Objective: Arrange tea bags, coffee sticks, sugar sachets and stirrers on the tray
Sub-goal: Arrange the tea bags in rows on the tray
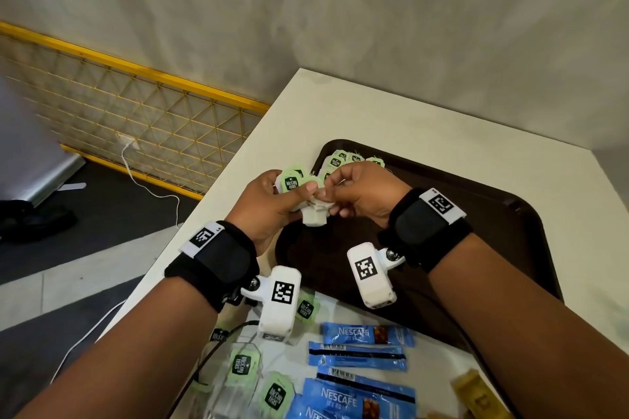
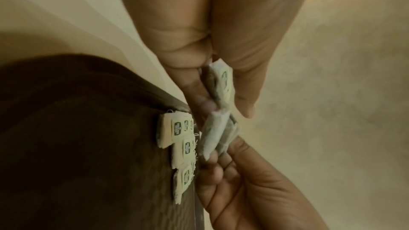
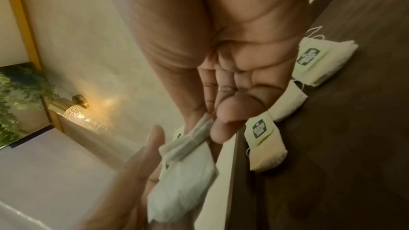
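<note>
Above the tray's left rim, my left hand grips a small bunch of tea bags with green tags. My right hand pinches one bag of that bunch; in the right wrist view the pinched tea bag sits between thumb and forefinger. Several tea bags lie in rows in the far left corner of the dark brown tray, seen too in the left wrist view as a column of tea bags. Blue coffee sticks and loose tea bags lie on the table near me.
Yellow-brown sachets lie at the front right of the white table. Most of the tray floor is bare. The table's left edge drops to a dark floor with a white cable and a yellow wire grid.
</note>
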Tool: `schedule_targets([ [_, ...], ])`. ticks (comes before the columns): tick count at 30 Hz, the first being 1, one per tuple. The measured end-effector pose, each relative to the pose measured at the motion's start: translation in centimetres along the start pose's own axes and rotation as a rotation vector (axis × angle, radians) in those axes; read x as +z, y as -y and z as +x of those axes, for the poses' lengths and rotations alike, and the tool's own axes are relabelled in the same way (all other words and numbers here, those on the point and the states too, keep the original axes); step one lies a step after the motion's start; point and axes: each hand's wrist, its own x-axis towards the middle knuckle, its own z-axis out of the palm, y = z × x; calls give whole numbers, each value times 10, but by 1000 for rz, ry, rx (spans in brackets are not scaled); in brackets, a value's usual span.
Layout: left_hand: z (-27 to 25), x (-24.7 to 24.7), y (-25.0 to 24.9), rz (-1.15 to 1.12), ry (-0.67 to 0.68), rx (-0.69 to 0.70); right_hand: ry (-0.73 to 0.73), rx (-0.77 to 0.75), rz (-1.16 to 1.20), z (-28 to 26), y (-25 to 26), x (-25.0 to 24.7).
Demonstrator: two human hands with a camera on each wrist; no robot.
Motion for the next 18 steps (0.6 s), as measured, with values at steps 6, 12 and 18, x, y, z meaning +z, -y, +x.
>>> schedule_targets([
  [6, 2, 3, 5, 73, -22, 8, -157, 84, 73, -4, -13, -19],
  [12, 2, 2, 9, 80, -25, -1, -261, 173, 21, -5, -28, -28],
  [18, 2, 2, 10, 76, -20, -11, -276, 228, -21, 0, -29, -18],
])
